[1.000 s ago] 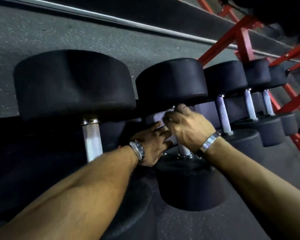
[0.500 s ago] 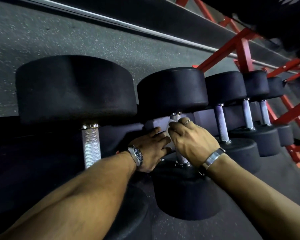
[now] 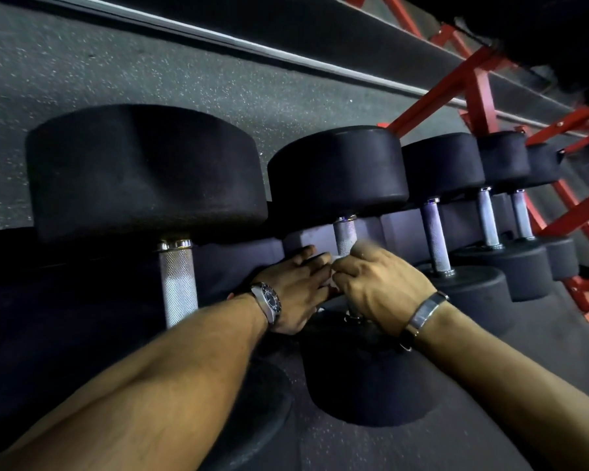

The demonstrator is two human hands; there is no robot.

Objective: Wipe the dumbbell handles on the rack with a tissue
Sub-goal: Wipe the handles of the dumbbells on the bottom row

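- Step in hand: wiping the second dumbbell handle [image 3: 344,236] from the left on the red rack [image 3: 470,79].
- The right hand [image 3: 378,288] curls round the handle's near half, pressing the white tissue [image 3: 334,259] (only a sliver shows between the hands) against it.
- The left hand [image 3: 298,287] rests just beside it, fingers fairly straight; whether it pinches the tissue I cannot tell.
- Next, probably: rub along the bare far part, then shift right to the next handle [image 3: 435,234].

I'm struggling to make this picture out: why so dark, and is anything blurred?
Head view: dim light, black weights merge into shadow; the knurled handle at left catches glare; right hand fingertips smear with motion blur near the tissue; the wide lens bends the red rack.
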